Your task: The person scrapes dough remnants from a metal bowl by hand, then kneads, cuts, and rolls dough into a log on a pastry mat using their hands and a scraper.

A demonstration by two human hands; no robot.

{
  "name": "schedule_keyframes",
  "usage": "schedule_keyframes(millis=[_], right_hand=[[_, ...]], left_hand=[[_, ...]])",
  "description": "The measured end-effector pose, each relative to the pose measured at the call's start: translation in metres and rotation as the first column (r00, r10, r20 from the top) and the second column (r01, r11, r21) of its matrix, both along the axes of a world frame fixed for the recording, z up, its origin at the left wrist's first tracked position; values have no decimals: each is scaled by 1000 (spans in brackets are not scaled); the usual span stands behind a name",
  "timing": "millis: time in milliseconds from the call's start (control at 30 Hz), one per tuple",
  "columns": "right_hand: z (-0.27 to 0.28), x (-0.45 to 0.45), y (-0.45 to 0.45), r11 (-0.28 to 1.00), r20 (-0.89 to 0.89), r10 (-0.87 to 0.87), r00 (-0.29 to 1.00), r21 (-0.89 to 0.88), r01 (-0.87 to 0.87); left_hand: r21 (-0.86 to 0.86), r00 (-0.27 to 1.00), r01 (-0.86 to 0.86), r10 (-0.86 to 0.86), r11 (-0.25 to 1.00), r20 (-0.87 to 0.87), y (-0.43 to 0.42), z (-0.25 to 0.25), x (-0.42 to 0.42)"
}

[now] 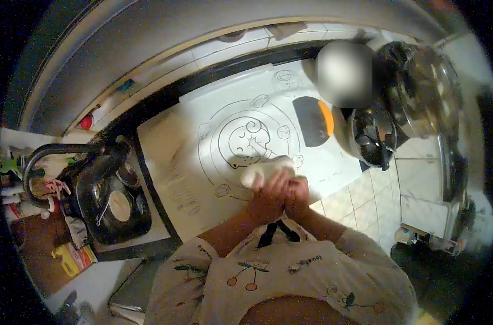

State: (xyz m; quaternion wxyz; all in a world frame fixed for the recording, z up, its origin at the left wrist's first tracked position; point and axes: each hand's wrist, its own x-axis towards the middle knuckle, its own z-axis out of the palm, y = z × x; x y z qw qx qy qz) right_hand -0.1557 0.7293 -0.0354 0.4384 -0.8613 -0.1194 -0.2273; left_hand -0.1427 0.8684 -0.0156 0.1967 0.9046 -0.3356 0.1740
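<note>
A pale lump of dough (263, 170) rests on the white printed mat (219, 124), near its front edge. My left hand (265, 196) presses on the dough from the near side, its fingers curled over it. Right beside it, my right hand (297, 195) touches the left hand and the dough's near right end. Both hands are close together, and parts of their fingers hide each other. Farther back on the mat lies a dark scraper (310, 122) with an orange edge.
On the left is a black sink (119, 227) with dishes in it and a black faucet (67, 149). A black pan (372, 135) and a large clear-looking bowl (425, 89) stand at the right. A yellow bottle (67, 260) sits at lower left.
</note>
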Motion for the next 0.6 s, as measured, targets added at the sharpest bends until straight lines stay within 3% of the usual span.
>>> schedule_keyframes(millis=[33,100,167,233,267,333,367,400,433,467,600], right_hand=[[-10,-17,-6,999,-139,-52,989,-6,52],[-37,-16,-12,959,-195,-282,939,-23,283],[-26,24,-26,957,-79,-291,954,-50,287],[-26,43,-36,957,-227,-288,930,-111,269],[-26,48,-40,957,-311,-287,906,-143,254],[-26,80,-44,929,-177,-353,919,-186,321],[-18,104,-42,915,-71,-365,928,-212,343],[-7,129,-39,900,39,-370,928,-234,368],[1,155,-38,871,37,-414,909,-276,407],[5,174,-38,838,39,-457,889,-316,444],[4,187,-46,927,-63,-292,954,-263,266]], left_hand=[[87,999,47,-48,995,3,-5,-7,-8],[125,981,70,-91,990,171,-17,-37,-10],[198,970,19,-66,980,232,-31,-39,6],[226,941,-28,-51,974,333,-33,-11,40],[170,992,49,-68,984,104,-46,-38,41],[147,981,190,-182,971,-71,-47,-22,87],[92,985,170,-169,981,-23,-52,-42,114],[37,956,163,-149,986,-252,-55,-10,141],[200,923,164,-78,966,-377,-58,10,162],[154,924,142,-75,978,-375,-59,11,180],[196,935,-3,72,981,-346,-59,22,170]])
